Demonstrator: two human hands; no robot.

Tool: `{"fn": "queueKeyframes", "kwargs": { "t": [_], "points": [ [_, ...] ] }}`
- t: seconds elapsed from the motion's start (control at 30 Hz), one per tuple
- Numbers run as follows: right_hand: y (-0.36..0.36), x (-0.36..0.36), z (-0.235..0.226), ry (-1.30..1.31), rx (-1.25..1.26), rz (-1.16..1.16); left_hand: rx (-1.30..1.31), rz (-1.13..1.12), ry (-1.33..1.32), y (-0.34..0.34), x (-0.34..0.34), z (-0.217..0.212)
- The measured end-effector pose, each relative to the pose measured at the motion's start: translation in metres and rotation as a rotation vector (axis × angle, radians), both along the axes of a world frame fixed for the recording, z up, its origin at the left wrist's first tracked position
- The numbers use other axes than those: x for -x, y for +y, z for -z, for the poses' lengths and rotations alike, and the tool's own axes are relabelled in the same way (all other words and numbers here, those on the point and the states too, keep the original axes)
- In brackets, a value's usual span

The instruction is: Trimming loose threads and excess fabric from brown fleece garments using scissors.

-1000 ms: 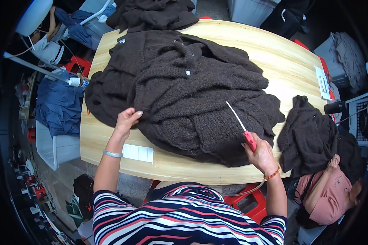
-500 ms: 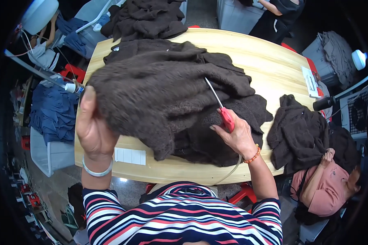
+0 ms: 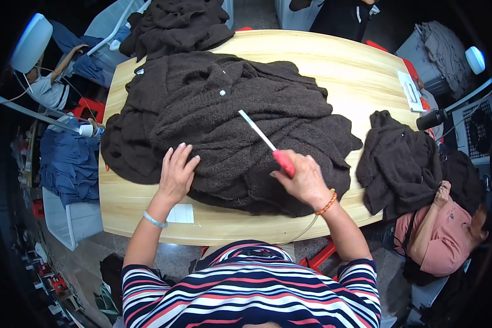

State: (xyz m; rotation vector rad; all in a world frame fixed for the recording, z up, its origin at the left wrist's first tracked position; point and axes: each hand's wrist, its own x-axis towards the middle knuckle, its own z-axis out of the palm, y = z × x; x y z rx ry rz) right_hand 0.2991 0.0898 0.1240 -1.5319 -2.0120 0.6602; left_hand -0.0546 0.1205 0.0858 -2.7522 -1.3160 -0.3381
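Note:
A dark brown fleecy garment (image 3: 218,123) lies spread in loose folds over the table, with a small white round spot (image 3: 222,93) on its upper side. On its near edge rests my left hand (image 3: 177,174), fingers apart and touching the cloth. My right hand (image 3: 307,177) grips red-handled scissors (image 3: 265,141) over the garment's right part. Their blades look closed and point away to the left.
Another brown pile (image 3: 177,30) lies at the table's (image 3: 361,71) far left. More brown cloth (image 3: 396,169) sits on the right, beside a person in pink (image 3: 440,240). A white card (image 3: 181,214) lies near the front edge. Blue cloth (image 3: 71,164) fills a bin at left.
The lifted left side of the garment has come down onto the table. My left hand has let go of it and moved right. The scissors have shifted slightly left.

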Motion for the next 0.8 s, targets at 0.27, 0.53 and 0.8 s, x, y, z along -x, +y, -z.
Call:
{"fn": "queueKeyframes", "kwargs": {
  "t": [0.27,0.53,0.8],
  "points": [
    [0.015,0.056,0.019,-0.201,-0.219,0.026,0.317,0.138,-0.046,-0.008,-0.002,-0.037],
    [0.053,0.041,0.048,-0.238,-0.149,0.154,0.277,0.003,-0.444,0.010,0.027,-0.007],
    [-0.006,-0.106,-0.103,0.398,0.074,0.183,0.900,0.054,-1.461,-0.022,0.001,-0.128]
  ]
}}
